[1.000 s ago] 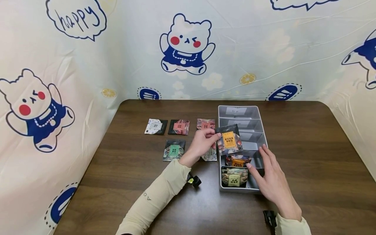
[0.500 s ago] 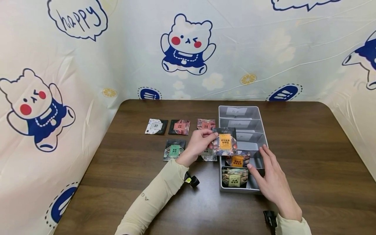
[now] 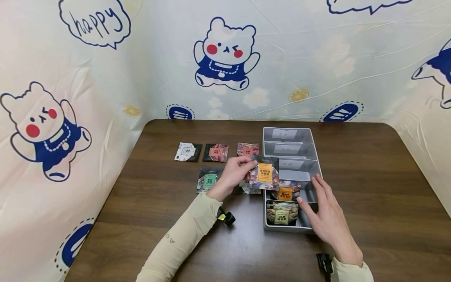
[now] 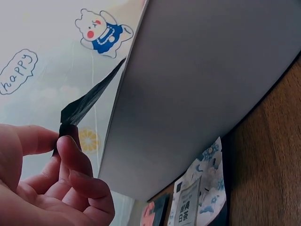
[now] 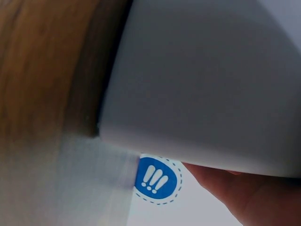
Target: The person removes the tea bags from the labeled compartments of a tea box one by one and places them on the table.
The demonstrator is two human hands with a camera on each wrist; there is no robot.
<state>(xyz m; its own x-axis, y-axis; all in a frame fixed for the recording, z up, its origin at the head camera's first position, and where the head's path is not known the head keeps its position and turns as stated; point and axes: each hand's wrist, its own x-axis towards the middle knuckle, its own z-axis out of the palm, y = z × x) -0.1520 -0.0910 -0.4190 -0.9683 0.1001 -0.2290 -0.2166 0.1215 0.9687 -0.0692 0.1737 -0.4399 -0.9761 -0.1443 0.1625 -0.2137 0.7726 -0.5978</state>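
My left hand point(image 3: 230, 176) pinches the edge of a dark tea sachet point(image 3: 265, 174) with an orange label. The sachet hangs over the left rim of a grey divided box point(image 3: 289, 228). In the left wrist view, the held sachet point(image 4: 91, 101) appears nearly edge-on beside the box's outer wall point(image 4: 188, 89). My right hand point(image 3: 330, 221) rests on the box's right side, fingers extended along the rim and thumb over the inside. Within the box, another orange-label sachet point(image 3: 286, 192) lies in the second compartment from the front, and a sachet with a pale green label point(image 3: 282, 213) fills the front one.
Left of the box, more sachets lie on the brown table point(image 3: 134, 219): white-and-black point(image 3: 188, 152), dark red point(image 3: 216, 152), red point(image 3: 248, 149) and green-label point(image 3: 210, 180). A pale sachet point(image 3: 246, 188) is partly hidden by my left hand. Paper labels point(image 3: 284, 134) mark the rear compartments.
My left hand has drawn the held sachet left and slightly toward me, uncovering more of the orange-label sachet in the box. The right hand has stayed in place.
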